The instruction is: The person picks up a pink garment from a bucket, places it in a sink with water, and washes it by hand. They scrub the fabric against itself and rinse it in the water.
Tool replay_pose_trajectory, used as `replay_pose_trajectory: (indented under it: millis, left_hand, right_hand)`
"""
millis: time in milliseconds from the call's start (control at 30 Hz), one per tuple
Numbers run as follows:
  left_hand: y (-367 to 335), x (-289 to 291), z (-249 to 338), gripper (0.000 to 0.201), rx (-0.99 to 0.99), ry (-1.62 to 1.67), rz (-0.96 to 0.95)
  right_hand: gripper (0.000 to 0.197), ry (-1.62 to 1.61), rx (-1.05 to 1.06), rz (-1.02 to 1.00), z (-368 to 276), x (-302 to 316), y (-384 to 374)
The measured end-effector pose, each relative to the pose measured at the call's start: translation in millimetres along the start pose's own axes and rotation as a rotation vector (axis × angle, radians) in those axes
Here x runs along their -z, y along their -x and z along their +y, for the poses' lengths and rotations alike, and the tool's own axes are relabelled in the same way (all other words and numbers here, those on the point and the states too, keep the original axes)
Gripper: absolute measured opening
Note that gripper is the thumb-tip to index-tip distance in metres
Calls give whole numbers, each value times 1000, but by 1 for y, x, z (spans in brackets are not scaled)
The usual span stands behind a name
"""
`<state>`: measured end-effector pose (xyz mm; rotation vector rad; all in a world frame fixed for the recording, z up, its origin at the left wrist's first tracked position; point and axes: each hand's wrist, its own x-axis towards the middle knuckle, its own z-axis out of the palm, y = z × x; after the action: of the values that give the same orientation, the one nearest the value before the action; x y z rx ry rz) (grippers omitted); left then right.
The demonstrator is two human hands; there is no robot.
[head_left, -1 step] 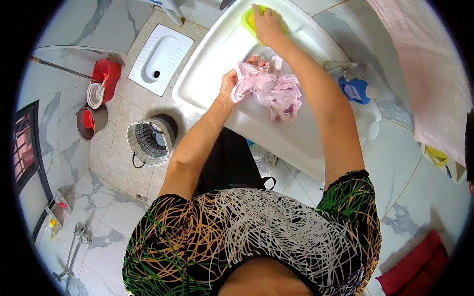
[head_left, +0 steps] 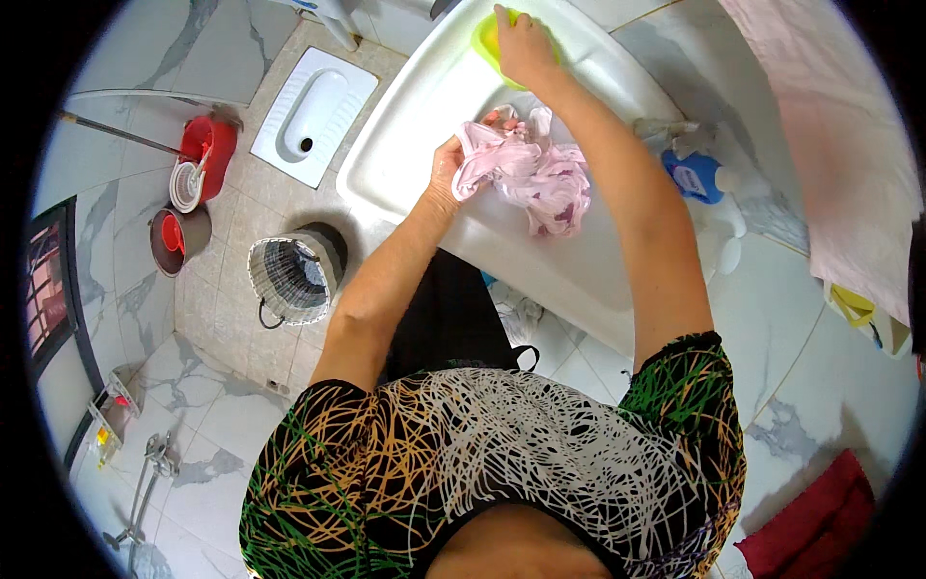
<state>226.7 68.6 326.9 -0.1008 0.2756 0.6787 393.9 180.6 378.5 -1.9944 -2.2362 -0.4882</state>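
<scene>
1. Clock times here are told from the cloth [head_left: 521, 179], with the person at 6 o'clock. The cloth is pink and white, all bunched up, inside the big white sink [head_left: 405, 125].
2. The left hand [head_left: 447, 166] is at 9 o'clock. It holds the cloth, with some fingers tucked under the folds. This grip likely keeps the cloth from sliding down the slick sink.
3. The right hand [head_left: 526, 53] is up at 12 o'clock, on the lime dish [head_left: 482, 53]. Its fingers bend over the dish. I cannot tell how wide they are, or if they hold something, because the back of the hand hides it.
4. The dish sits in the far end of the sink, at 12 o'clock. That spot probably keeps it out of the cloth's way but close enough to reach.
5. The right arm [head_left: 627, 193] stretches long, seemingly because the dish is so far from the person.
6. The blue bottle [head_left: 691, 179] is at 3 o'clock, past the right arm. Maybe it is there to be handy.
7. On the floor, the basket [head_left: 275, 280] is between 8 and 9 o'clock. The red bucket [head_left: 220, 145] is farther off, at 9 o'clock.
</scene>
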Motion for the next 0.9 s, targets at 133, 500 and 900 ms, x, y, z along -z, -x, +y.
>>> replay_pose_trajectory:
  millis: [133,500,900]
  left_hand:
    - [-8,-5,-15,51,40,95,-48]
    - [-7,-6,-33,43,104,201,-149]
    - [-53,-21,-75,38,128,61,105]
  right_hand:
    - [45,7,-26,17,25,-13,-9]
    - [34,-577,143,-147,-57,29,146]
    - [38,-894,-997,-161,36,-67,160]
